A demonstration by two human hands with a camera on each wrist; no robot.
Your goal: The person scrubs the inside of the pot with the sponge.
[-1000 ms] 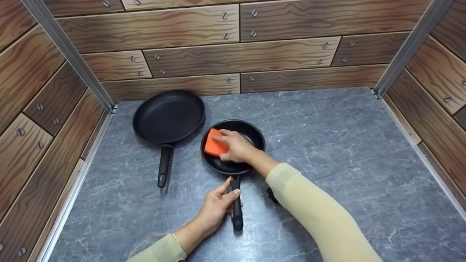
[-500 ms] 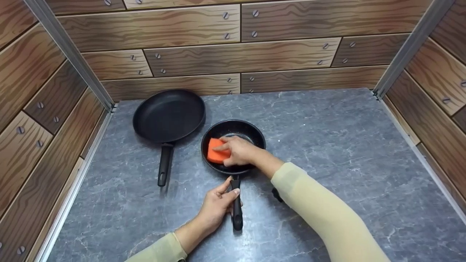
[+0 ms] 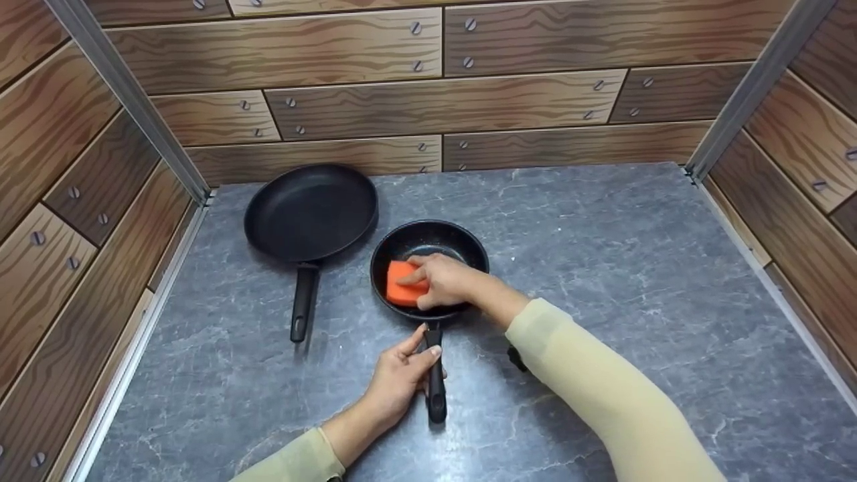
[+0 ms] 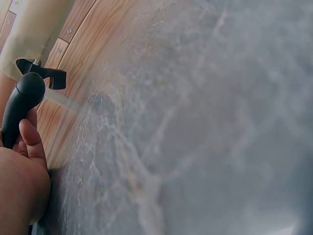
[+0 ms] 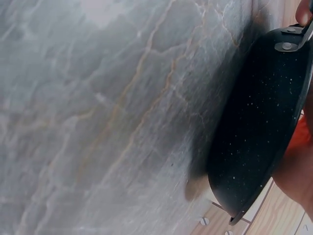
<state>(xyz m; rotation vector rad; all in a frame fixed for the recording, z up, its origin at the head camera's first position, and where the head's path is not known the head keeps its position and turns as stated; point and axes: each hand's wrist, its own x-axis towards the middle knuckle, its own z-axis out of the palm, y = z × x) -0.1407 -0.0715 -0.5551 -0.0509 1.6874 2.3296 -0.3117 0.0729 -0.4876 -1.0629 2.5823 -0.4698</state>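
Observation:
In the head view a small black frying pan (image 3: pixel 462 251) stands mid-table, its handle (image 3: pixel 436 395) toward me. My left hand (image 3: pixel 395 381) grips that handle near the pan, thumb on top; the left wrist view shows the handle's rounded end (image 4: pixel 29 90) above my curled fingers. Inside the pan, my right hand (image 3: pixel 450 280) holds an orange sponge (image 3: pixel 402 288) against the left front part of the floor, fingers and thumb around it. From the right wrist, the pan's speckled outer wall (image 5: pixel 259 117) shows, with a sliver of the sponge (image 5: pixel 301 134) past the rim.
A larger black frying pan (image 3: pixel 311 214) sits at the back left, its handle (image 3: pixel 303 308) pointing toward me. The grey marbled tabletop (image 3: pixel 622 268) is bounded by wood-patterned walls (image 3: pixel 348 114) at the back and both sides.
My right hand has slid the sponge toward me and slightly right, from the pan's left side to its left front. The left hand keeps its hold on the handle; both pans stay put.

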